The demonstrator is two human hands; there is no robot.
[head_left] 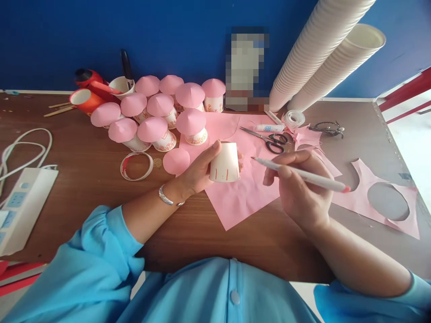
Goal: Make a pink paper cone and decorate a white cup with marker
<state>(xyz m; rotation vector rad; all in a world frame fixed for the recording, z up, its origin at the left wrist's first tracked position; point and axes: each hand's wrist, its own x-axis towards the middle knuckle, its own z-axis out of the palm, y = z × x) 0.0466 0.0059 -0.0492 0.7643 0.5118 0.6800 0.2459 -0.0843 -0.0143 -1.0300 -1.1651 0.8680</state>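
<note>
- Two bare hands work over a brown wooden table [87, 179]: the left hand [198, 172] is clasped around an upturned white paper cup [225, 163] bearing a few short red strokes, held just above a pink paper sheet [242, 193].
- The right hand [301, 188] pinches a white pen [299, 174], its tip pointing at the cup and just short of its side.
- A silver bracelet [166, 197] circles the left wrist; both arms wear light blue sleeves.
- Just left of the cup lies a pink paper circle [176, 160], and beyond that a tape ring [136, 166].
- Behind the cup stands a cluster of cups capped with pink cones [161, 110], and to the right of them scissors [269, 140], a glue tube [272, 128] and a roll of clear tape [294, 119].
- Right of the pen hand, a pink offcut with a round hole [387, 202] lies on a grey mat [357, 134].
- Far left sits a white power strip [20, 206] with its cable.
- Two long stacks of white cups [323, 58] lean against the deep blue wall [134, 36] behind the table.
</note>
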